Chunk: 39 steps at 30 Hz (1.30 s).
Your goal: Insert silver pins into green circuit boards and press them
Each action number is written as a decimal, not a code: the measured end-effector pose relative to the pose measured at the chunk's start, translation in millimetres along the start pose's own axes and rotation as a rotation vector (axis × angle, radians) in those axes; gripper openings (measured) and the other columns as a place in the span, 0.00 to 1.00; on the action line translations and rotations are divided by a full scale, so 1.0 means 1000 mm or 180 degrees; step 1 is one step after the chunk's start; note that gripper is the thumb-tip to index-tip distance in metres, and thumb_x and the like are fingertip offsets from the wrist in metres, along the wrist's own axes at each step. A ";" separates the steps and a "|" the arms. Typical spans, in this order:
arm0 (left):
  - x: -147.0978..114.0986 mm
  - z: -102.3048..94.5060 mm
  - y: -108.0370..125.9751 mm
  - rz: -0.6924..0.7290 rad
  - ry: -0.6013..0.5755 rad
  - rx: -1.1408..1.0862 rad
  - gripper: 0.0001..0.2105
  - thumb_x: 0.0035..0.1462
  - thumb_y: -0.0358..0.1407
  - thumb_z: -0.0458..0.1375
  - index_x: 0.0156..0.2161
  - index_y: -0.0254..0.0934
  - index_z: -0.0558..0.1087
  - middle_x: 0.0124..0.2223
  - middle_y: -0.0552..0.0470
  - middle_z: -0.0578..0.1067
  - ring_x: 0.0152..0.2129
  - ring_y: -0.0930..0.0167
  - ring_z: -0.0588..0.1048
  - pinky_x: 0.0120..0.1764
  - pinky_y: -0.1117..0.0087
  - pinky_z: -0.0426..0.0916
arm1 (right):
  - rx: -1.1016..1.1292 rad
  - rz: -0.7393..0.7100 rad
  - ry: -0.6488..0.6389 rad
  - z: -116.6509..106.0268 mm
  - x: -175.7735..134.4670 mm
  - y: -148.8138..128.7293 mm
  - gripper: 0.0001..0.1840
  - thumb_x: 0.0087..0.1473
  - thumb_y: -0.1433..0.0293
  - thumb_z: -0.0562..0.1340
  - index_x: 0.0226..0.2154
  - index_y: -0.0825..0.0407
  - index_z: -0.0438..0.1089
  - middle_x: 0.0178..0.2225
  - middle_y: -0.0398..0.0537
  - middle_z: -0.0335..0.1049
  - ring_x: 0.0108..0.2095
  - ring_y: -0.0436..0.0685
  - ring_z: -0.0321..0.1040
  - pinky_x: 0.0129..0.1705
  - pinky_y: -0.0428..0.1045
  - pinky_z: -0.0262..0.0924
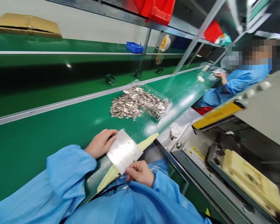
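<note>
A flat, silvery square plate (124, 151) with a fine grid of small marks is held tilted above the front edge of the bench. My left hand (101, 143) grips its upper left edge, fingers curled over it. At its lower corner, my right hand (141, 174) pinches the plate between thumb and fingers. Under the plate, a strip of pale yellow material (110, 178) runs along the bench edge. Beyond my hands lies a heap of small, shiny metal pieces (126, 105), partly spilling from a clear plastic tray (170, 107).
A green bench (37, 133) stretches left and away. To the right stands a machine with a cream block (252, 180) and a yellow bar (217, 115). A co-worker in blue (245, 79) sits further along. A blue bin (134, 47) and cardboard (28, 25) rest on the shelf.
</note>
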<state>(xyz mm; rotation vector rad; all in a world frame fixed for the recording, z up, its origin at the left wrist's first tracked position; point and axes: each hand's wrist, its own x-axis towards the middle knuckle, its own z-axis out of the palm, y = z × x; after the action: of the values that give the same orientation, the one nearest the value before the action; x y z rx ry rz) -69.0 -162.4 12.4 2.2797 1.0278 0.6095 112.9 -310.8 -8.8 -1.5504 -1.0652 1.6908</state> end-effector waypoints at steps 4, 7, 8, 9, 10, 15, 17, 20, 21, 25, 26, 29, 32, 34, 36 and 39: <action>-0.007 -0.003 0.001 -0.0384 0.0062 -0.0117 0.14 0.54 0.52 0.48 0.41 0.52 0.70 0.42 0.59 0.77 0.39 0.62 0.76 0.42 0.57 0.72 | 0.0118 0.0166 0.0464 0.017 -0.002 0.004 0.12 0.50 0.66 0.65 0.21 0.55 0.71 0.15 0.38 0.65 0.16 0.45 0.58 0.20 0.41 0.54; -0.004 0.000 -0.010 -0.0711 0.0044 -0.0140 0.14 0.49 0.57 0.47 0.38 0.62 0.67 0.39 0.71 0.76 0.35 0.62 0.76 0.34 0.56 0.72 | 0.0259 0.0270 0.0669 0.027 0.005 0.012 0.06 0.50 0.71 0.64 0.23 0.53 0.73 0.15 0.35 0.64 0.15 0.44 0.57 0.19 0.40 0.54; -0.003 0.001 -0.013 -0.0807 0.0023 -0.0147 0.13 0.48 0.59 0.47 0.37 0.64 0.67 0.37 0.73 0.76 0.34 0.62 0.76 0.32 0.57 0.72 | 0.0331 0.0279 0.0645 0.030 0.009 0.014 0.05 0.49 0.71 0.64 0.23 0.53 0.73 0.15 0.35 0.64 0.14 0.44 0.57 0.18 0.39 0.54; -0.002 0.002 -0.016 -0.0891 -0.0006 -0.0148 0.13 0.48 0.59 0.48 0.37 0.65 0.67 0.35 0.74 0.75 0.33 0.63 0.76 0.31 0.58 0.72 | 0.0392 0.0259 0.0593 0.034 0.011 0.016 0.05 0.49 0.70 0.65 0.24 0.52 0.73 0.16 0.35 0.64 0.14 0.44 0.57 0.18 0.39 0.54; -0.002 0.002 -0.016 -0.0962 -0.0007 -0.0139 0.13 0.48 0.59 0.48 0.36 0.65 0.67 0.34 0.74 0.75 0.32 0.63 0.76 0.30 0.58 0.72 | 0.0418 0.0233 0.0502 0.037 0.013 0.017 0.05 0.49 0.70 0.65 0.24 0.52 0.73 0.16 0.35 0.65 0.14 0.44 0.58 0.17 0.39 0.54; -0.011 -0.001 -0.006 -0.1061 0.0215 -0.0160 0.18 0.49 0.55 0.52 0.39 0.48 0.70 0.39 0.56 0.77 0.38 0.61 0.76 0.38 0.58 0.73 | 0.0088 0.0307 0.0416 0.047 0.007 0.010 0.07 0.51 0.73 0.62 0.24 0.54 0.72 0.15 0.35 0.64 0.12 0.43 0.55 0.15 0.40 0.51; -0.016 -0.003 -0.004 -0.1072 0.0264 -0.0226 0.20 0.50 0.53 0.52 0.41 0.42 0.71 0.41 0.50 0.77 0.38 0.62 0.76 0.41 0.59 0.73 | -0.0079 0.0225 0.0406 0.044 0.005 0.004 0.09 0.54 0.73 0.60 0.24 0.55 0.72 0.15 0.36 0.64 0.12 0.44 0.54 0.15 0.40 0.50; -0.029 -0.007 -0.004 -0.1132 0.0449 -0.0277 0.21 0.53 0.50 0.52 0.43 0.37 0.71 0.41 0.45 0.77 0.38 0.63 0.76 0.43 0.60 0.72 | -0.0460 -0.0065 0.0327 0.035 0.005 -0.006 0.11 0.55 0.73 0.59 0.23 0.56 0.70 0.14 0.37 0.61 0.14 0.46 0.56 0.19 0.42 0.51; -0.035 -0.009 -0.004 -0.1151 0.0528 -0.0276 0.20 0.54 0.50 0.52 0.43 0.36 0.71 0.42 0.45 0.77 0.38 0.63 0.76 0.44 0.60 0.72 | -0.0648 -0.0185 0.0286 0.033 0.005 -0.009 0.11 0.55 0.73 0.59 0.22 0.56 0.70 0.14 0.38 0.61 0.15 0.46 0.57 0.20 0.42 0.51; -0.064 -0.014 -0.004 -0.1226 0.0744 -0.0254 0.18 0.56 0.47 0.53 0.45 0.36 0.71 0.42 0.45 0.77 0.38 0.65 0.76 0.44 0.62 0.72 | -0.1377 -0.0555 0.0166 0.025 0.003 -0.018 0.13 0.55 0.71 0.59 0.20 0.55 0.69 0.15 0.40 0.62 0.19 0.48 0.58 0.23 0.44 0.49; -0.070 -0.015 -0.004 -0.1254 0.0766 -0.0267 0.18 0.56 0.47 0.53 0.45 0.36 0.71 0.43 0.46 0.76 0.38 0.65 0.75 0.44 0.62 0.71 | -0.1502 -0.0591 0.0146 0.024 0.003 -0.020 0.14 0.55 0.71 0.59 0.20 0.55 0.69 0.16 0.41 0.63 0.20 0.49 0.59 0.24 0.44 0.49; -0.086 -0.017 -0.004 -0.1378 0.0818 -0.0336 0.16 0.58 0.45 0.54 0.46 0.37 0.71 0.44 0.47 0.76 0.38 0.67 0.75 0.44 0.63 0.71 | -0.1858 -0.0624 0.0043 0.021 0.005 -0.026 0.15 0.56 0.70 0.57 0.20 0.55 0.69 0.19 0.43 0.66 0.22 0.50 0.61 0.25 0.44 0.49; -0.097 -0.020 -0.005 -0.1480 0.0896 -0.0417 0.15 0.59 0.44 0.54 0.46 0.38 0.70 0.44 0.48 0.76 0.38 0.68 0.75 0.44 0.64 0.71 | -0.2245 -0.0656 -0.0096 0.019 0.009 -0.035 0.17 0.57 0.70 0.56 0.20 0.55 0.69 0.20 0.45 0.68 0.23 0.50 0.62 0.25 0.45 0.47; -0.104 -0.023 -0.006 -0.1525 0.0965 -0.0460 0.15 0.59 0.44 0.54 0.47 0.38 0.70 0.44 0.48 0.76 0.37 0.68 0.75 0.43 0.64 0.72 | -0.2547 -0.0665 -0.0203 0.020 0.015 -0.045 0.17 0.58 0.70 0.56 0.19 0.55 0.68 0.20 0.45 0.68 0.23 0.50 0.61 0.25 0.45 0.46; -0.110 -0.026 -0.008 -0.1594 0.1060 -0.0465 0.15 0.59 0.45 0.54 0.47 0.38 0.70 0.44 0.48 0.76 0.36 0.68 0.75 0.42 0.64 0.73 | -0.2948 -0.0667 -0.0318 0.022 0.024 -0.058 0.17 0.58 0.71 0.57 0.19 0.55 0.68 0.20 0.45 0.68 0.23 0.50 0.61 0.26 0.46 0.44; -0.119 -0.032 -0.014 -0.1709 0.1275 -0.0372 0.16 0.58 0.46 0.55 0.46 0.38 0.70 0.42 0.48 0.76 0.34 0.68 0.75 0.41 0.64 0.73 | -0.3603 -0.0722 -0.0399 0.030 0.042 -0.078 0.16 0.58 0.71 0.57 0.21 0.55 0.70 0.23 0.49 0.72 0.25 0.52 0.63 0.27 0.48 0.43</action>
<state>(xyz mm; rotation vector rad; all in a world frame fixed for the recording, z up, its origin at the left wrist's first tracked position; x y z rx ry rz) -166.9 -237.6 6.2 1.7008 1.6674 0.8761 71.3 -241.2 37.2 -1.8062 -2.4030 1.0174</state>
